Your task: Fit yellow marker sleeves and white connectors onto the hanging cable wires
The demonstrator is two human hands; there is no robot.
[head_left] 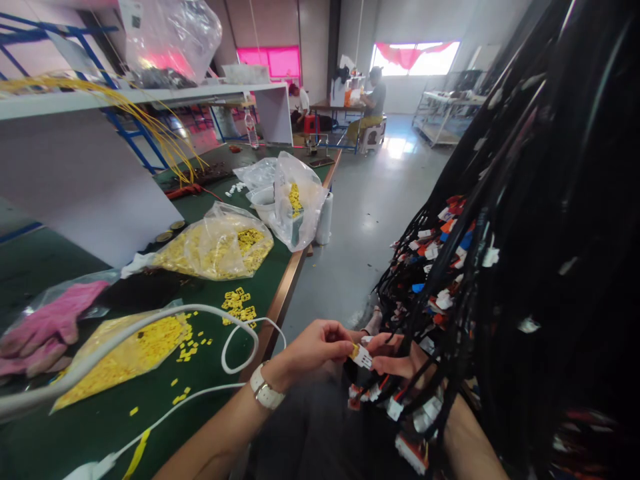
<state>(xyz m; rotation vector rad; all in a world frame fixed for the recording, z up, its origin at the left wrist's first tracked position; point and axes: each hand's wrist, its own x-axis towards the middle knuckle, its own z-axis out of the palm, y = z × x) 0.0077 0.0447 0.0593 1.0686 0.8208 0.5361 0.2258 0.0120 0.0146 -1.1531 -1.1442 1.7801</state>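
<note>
In front of me, my left hand (320, 345) pinches a small yellow plastic clip (355, 351) between thumb and fingertips. The clip touches one end of a white connector (363, 360); how deep it sits there I cannot make out. From the other side, the thumb and fingers of my right hand (403, 363) are closed on that white connector. Black cables cross in front of my right hand and wrist and partly hide them. More white connectors (395, 408) dangle from the wires just below.
A thick bundle of black cables (540, 200) hangs at the right. On the green table (200, 427) lie loose yellow clips (239, 307), bags of yellow clips (215, 243), a pink glove (55, 317) and a looping white cord (225, 347). Seated people (374, 100) are far back.
</note>
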